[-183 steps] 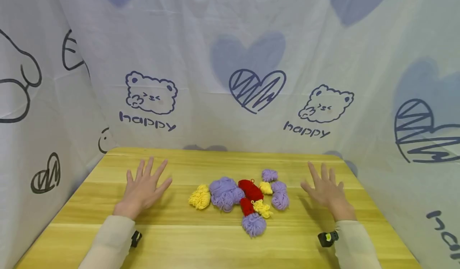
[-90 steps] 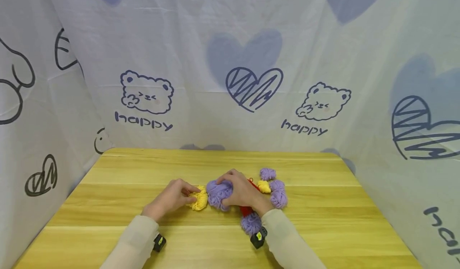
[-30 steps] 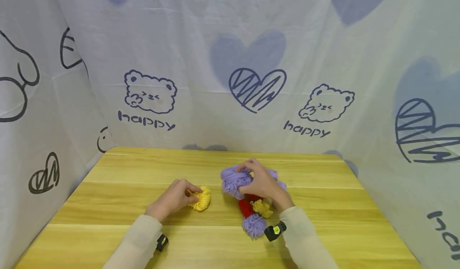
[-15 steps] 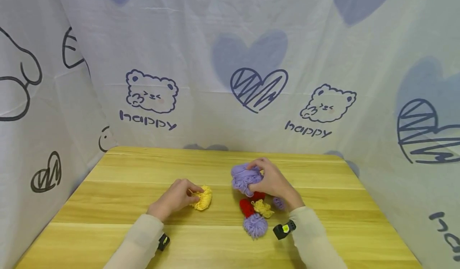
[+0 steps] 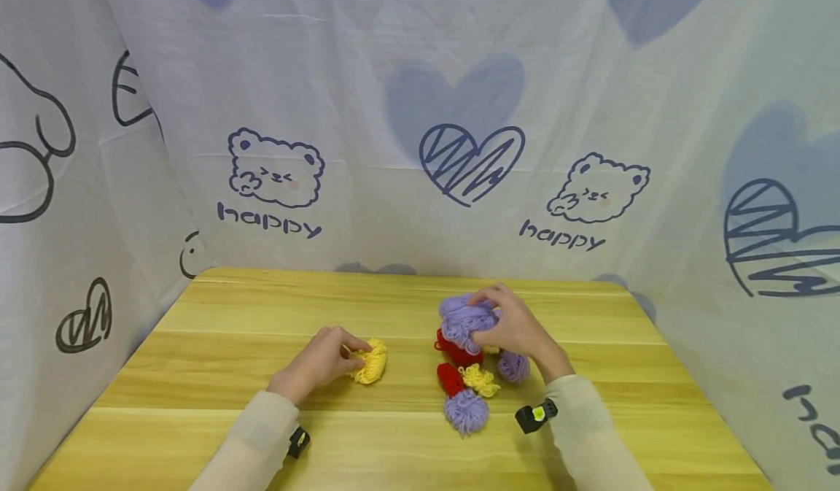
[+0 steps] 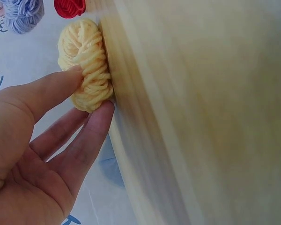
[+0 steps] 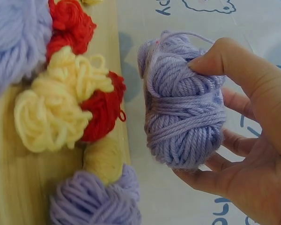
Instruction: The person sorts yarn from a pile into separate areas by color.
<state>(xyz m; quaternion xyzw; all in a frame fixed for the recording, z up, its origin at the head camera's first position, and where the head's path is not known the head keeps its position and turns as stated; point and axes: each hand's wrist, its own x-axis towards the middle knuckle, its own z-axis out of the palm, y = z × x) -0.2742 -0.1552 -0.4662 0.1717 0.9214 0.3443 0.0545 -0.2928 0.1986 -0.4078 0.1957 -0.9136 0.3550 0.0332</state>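
On the table, my left hand (image 5: pixel 316 363) pinches a yellow ball of yarn (image 5: pixel 372 363); in the left wrist view the thumb presses its side and fingertips meet its lower end. My right hand (image 5: pixel 518 325) grips a large purple ball of yarn (image 5: pixel 464 319), raised off the table, with thumb and fingers on opposite sides in the right wrist view. Behind and below that ball is a larger red ball of yarn (image 5: pixel 467 352), partly covered. Nearer to me lie a small red ball (image 5: pixel 450 379), a loose yellow ball (image 5: pixel 480 380) and a purple ball (image 5: pixel 466 412).
Beyond the right hand, another purple ball (image 5: pixel 514 366) and a yellow one (image 7: pixel 103 161) sit on the wooden table (image 5: pixel 230 330), partly hidden in the head view. A white printed cloth (image 5: pixel 367 206) hangs along the back and sides.
Both hands, at first spread and apart, have come to the yarn. The right hand has lifted the large purple ball and carried it rightward over the pile. The left hand keeps its yellow ball in place.
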